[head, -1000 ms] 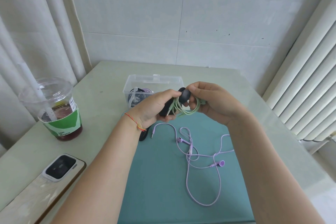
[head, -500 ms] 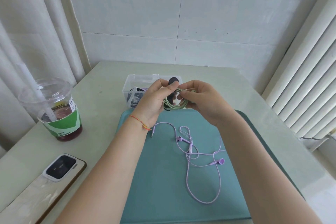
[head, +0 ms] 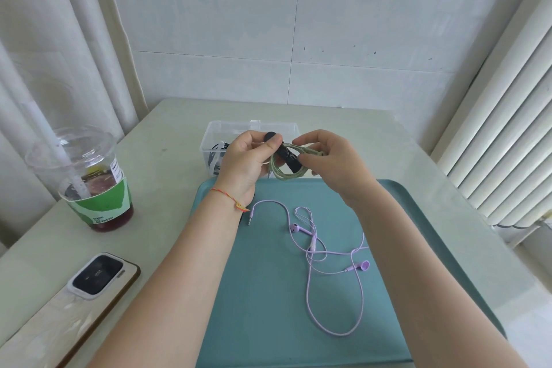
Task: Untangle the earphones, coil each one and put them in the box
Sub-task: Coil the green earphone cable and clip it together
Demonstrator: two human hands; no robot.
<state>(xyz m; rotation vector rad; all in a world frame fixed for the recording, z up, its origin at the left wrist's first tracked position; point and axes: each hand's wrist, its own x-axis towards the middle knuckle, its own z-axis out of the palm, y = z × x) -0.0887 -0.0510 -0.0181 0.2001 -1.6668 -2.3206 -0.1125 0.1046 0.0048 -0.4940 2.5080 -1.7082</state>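
Both hands hold a coiled green earphone [head: 282, 173] above the tray's far edge, just in front of the clear plastic box [head: 254, 127]. A black strap [head: 286, 155] crosses the coil. My left hand [head: 249, 163] pinches the strap's upper end with thumb and fingers. My right hand [head: 331, 158] pinches the coil and the strap's lower part. A purple earphone [head: 325, 254] lies loose and looped on the teal tray [head: 260, 293]. Dark and white earphones lie inside the box, mostly hidden behind my left hand.
A plastic cup [head: 89, 176] with a dark drink, green sleeve and straw stands at the left. A phone [head: 95, 276] lies on a wooden board near the front left. White blinds [head: 507, 128] hang to the right, a curtain to the left.
Both hands have moved the green coil away from me toward the box, and the black strap has shifted across the coil. The purple earphone has stayed where it was.
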